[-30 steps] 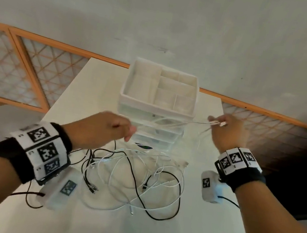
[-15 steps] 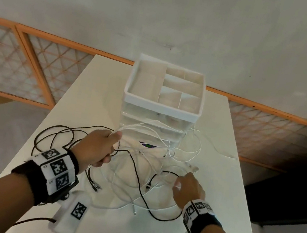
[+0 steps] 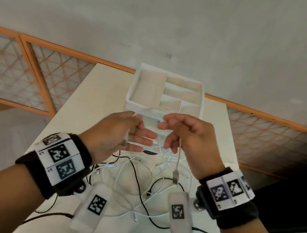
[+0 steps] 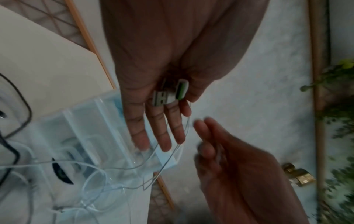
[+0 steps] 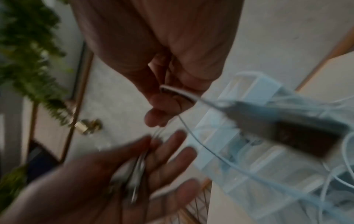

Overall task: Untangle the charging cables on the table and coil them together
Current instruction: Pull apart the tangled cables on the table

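Note:
My left hand point(image 3: 144, 130) is raised in front of the organizer with its fingers straight. Its thumb pins USB plugs point(image 4: 168, 94) of white cable against the palm. Thin white loops point(image 4: 168, 159) hang from that hand towards the table. My right hand point(image 3: 167, 131) faces it a little to the right and pinches a white cable point(image 5: 191, 136). That cable's USB plug point(image 3: 176, 175) dangles below the hand. A tangle of white and black cables point(image 3: 136, 187) lies on the white table point(image 3: 100, 96) under both hands.
A white drawer organizer point(image 3: 131, 100) with an open compartment tray on top stands at the table's far middle. White tagged blocks point(image 3: 91, 208) hang from both wrists above the tangle. Orange-framed lattice panels point(image 3: 3, 69) run behind the table. The table's right edge point(image 3: 230, 150) is close.
Both hands have risen from the pile to in front of the organizer. My right hand, which was down on the tangle, now holds up a white cable with its plug hanging.

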`<state>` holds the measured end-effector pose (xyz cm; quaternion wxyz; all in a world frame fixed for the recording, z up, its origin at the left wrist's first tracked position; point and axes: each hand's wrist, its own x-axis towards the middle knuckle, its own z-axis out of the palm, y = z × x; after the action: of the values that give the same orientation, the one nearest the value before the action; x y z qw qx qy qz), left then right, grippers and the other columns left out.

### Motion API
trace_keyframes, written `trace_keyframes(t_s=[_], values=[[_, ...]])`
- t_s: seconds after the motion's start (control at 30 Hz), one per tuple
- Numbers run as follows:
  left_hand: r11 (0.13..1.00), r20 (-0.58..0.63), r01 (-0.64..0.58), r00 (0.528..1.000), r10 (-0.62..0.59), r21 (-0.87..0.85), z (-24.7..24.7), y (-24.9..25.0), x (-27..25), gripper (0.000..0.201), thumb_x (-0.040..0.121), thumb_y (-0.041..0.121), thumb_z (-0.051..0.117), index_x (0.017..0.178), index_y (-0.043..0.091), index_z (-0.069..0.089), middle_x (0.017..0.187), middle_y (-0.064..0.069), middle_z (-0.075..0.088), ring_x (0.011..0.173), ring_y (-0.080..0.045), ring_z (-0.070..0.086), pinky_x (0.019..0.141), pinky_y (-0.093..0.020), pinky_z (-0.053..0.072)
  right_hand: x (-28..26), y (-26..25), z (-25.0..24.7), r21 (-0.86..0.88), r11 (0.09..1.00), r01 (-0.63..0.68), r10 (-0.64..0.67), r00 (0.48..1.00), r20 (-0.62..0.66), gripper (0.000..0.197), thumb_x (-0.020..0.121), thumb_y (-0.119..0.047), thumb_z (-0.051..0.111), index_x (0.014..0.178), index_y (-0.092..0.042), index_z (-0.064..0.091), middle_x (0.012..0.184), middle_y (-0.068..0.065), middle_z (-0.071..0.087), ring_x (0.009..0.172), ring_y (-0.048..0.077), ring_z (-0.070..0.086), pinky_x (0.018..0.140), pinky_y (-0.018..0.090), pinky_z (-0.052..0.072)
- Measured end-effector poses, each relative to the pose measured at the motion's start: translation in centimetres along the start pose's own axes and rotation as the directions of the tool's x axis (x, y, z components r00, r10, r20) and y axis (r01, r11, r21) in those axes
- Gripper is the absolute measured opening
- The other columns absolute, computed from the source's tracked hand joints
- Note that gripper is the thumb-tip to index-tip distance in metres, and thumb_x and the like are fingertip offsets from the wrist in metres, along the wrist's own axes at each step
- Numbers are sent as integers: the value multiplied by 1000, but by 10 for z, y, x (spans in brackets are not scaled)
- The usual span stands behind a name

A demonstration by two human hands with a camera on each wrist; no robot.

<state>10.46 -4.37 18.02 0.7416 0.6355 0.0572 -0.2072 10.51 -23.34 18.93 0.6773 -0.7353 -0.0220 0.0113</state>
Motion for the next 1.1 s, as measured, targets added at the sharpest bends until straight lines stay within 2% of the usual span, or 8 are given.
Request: trace_keyframes(t_s=[0.17,0.33,0.47,0.6,0.73,0.83,0.97,1.1], values=[[997,71,55,996,-58,45,14,-10,-2,23,105,32,41,100,18,58,88,-1,75,96,-32,74,86,-47,50,-4,4,34,-32,999,-2,0,998,-64,17,99,-11,58,99,-12,75,92,7,78,68,26,73,60,31,57],[990,112,118,988,-109,-81,2,-19,-6,33,106,34,39,123,17,63,107,-18,74,104,-44,69,85,-53,54,-4,10,37,116,988,-105,102,994,31,35,101,1,39,117,-12,67,122,3,70,89,23,76,68,28,59],[983,135,120,986,-101,-140,-3,-18,-9,29,106,30,41,118,17,63,73,-14,60,80,-37,69,92,-63,52,-1,15,40,-151,987,54,-50,998,26,40,92,2,48,112,-27,68,117,-6,73,91,19,75,86,45,60],[992,224,106,967,-119,69,-19,-12,-14,28,104,31,47,116,13,64,67,-2,45,63,-19,55,67,-41,58,3,10,26,-184,969,165,-193,970,-147,26,92,4,59,93,-17,74,92,2,78,62,18,70,66,34,59],[974,146,-40,989,8,222,-36,13,-20,21,103,17,46,98,9,65,69,2,39,55,-9,35,42,-19,28,3,36,9,-359,929,90,-177,961,-215,24,94,-6,62,82,-26,73,71,-1,74,50,14,58,52,28,52],[988,-16,-155,988,155,22,-48,41,-20,24,104,12,41,88,11,59,67,3,39,52,-8,30,41,-19,18,0,89,-10,-637,758,-140,58,987,-149,17,96,-18,61,83,-26,67,70,-3,72,58,17,63,73,39,60],[930,-114,-269,962,248,-252,-64,63,-19,25,104,26,45,81,18,50,64,6,37,46,-4,29,32,-15,19,-9,143,-51,-717,506,-478,433,861,-268,25,83,-8,52,76,-28,64,93,4,74,61,22,70,71,37,62],[981,-146,-158,974,173,108,-64,29,-7,25,100,35,54,86,16,45,68,1,48,48,-8,43,33,-16,26,13,85,-74,-598,718,-357,169,922,-347,35,86,3,50,78,-29,63,97,7,75,61,22,70,55,27,50]])
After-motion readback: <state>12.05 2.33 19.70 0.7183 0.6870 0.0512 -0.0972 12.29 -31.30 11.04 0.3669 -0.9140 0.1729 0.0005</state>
